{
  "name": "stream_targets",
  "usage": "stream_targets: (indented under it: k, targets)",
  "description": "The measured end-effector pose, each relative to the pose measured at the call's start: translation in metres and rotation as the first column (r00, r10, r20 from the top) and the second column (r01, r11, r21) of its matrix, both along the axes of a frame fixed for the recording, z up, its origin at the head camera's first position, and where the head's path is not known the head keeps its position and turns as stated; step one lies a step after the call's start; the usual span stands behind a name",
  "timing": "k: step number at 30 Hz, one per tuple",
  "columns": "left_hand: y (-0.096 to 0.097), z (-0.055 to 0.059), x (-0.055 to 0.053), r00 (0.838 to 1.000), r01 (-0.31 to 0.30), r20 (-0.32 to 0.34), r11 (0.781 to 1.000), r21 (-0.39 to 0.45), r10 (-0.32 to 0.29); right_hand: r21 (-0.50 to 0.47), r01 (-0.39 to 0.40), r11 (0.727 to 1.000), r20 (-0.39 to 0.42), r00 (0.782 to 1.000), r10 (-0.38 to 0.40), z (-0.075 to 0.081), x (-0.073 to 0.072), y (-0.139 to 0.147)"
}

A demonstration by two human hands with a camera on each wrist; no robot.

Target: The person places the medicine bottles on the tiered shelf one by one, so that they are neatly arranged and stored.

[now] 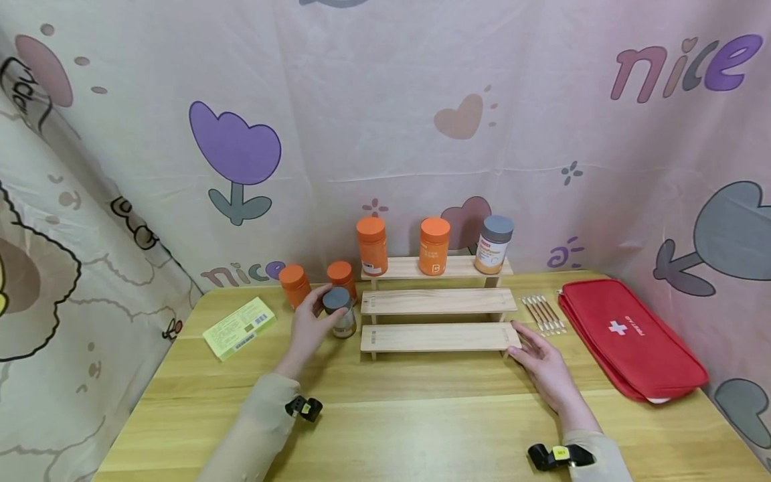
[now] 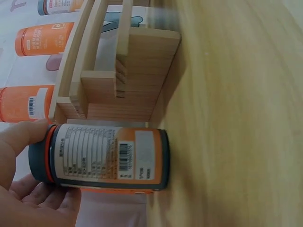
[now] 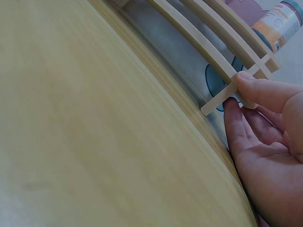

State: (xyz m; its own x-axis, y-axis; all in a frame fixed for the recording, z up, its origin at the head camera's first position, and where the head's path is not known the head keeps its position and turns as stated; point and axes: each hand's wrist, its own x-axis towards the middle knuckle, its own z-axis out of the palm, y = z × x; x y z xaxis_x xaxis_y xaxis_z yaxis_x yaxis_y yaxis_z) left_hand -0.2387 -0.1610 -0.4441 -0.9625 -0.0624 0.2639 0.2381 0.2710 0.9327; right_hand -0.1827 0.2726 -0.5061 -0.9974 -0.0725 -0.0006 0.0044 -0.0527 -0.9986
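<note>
My left hand (image 1: 310, 327) grips a grey-capped supplement bottle (image 2: 109, 156) around its lid, thumb on one side and fingers on the other. The bottle is upright on or just above the table, left of the three-step wooden rack (image 1: 435, 338). At the rack's lower right corner, my right hand (image 1: 545, 367) pinches the end of the bottom step between thumb and fingers. Two orange bottles (image 1: 294, 286) stand behind my left hand. On the top step are two more orange bottles (image 1: 434, 248) and another grey-capped bottle (image 1: 494, 246).
A yellow-green box (image 1: 239, 328) lies at the left of the wooden table (image 1: 409, 428). To the right of the rack lie several cotton swabs (image 1: 543, 315) and a red first-aid pouch (image 1: 632, 338). A patterned curtain (image 1: 361, 100) hangs behind the table.
</note>
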Motion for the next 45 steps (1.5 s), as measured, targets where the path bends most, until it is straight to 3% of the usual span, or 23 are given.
stream_targets:
  k: [9, 16, 21, 26, 37, 45]
  targets:
    - [-0.002, 0.011, 0.003, 0.999, -0.036, -0.001, 0.998, -0.046, 0.036, 0.003, 0.001, 1.0, 0.002, 1.0, -0.001, -0.002, 0.0, 0.0]
    - [0.004, 0.036, 0.013, 0.989, -0.096, -0.113, 0.995, -0.041, 0.09, -0.007, -0.002, 1.0, -0.005, 1.0, 0.002, -0.002, 0.0, 0.0]
    - [0.013, 0.054, 0.018, 0.987, -0.053, -0.154, 0.998, -0.025, 0.049, 0.0, -0.004, 1.0, 0.0, 1.0, 0.004, -0.001, 0.0, 0.001]
    - [0.024, 0.062, 0.016, 0.986, -0.001, -0.168, 1.0, -0.021, -0.003, -0.005, -0.002, 1.0, -0.003, 1.0, 0.002, -0.001, 0.0, 0.001]
    - [0.052, 0.067, 0.004, 0.984, 0.06, -0.168, 0.998, 0.01, -0.058, 0.01, -0.001, 1.0, -0.005, 1.0, 0.001, 0.0, 0.0, 0.0]
    - [0.085, 0.069, -0.002, 0.976, 0.115, -0.185, 0.993, -0.013, -0.115, -0.001, -0.007, 1.0, -0.011, 1.0, 0.007, -0.001, -0.001, 0.001]
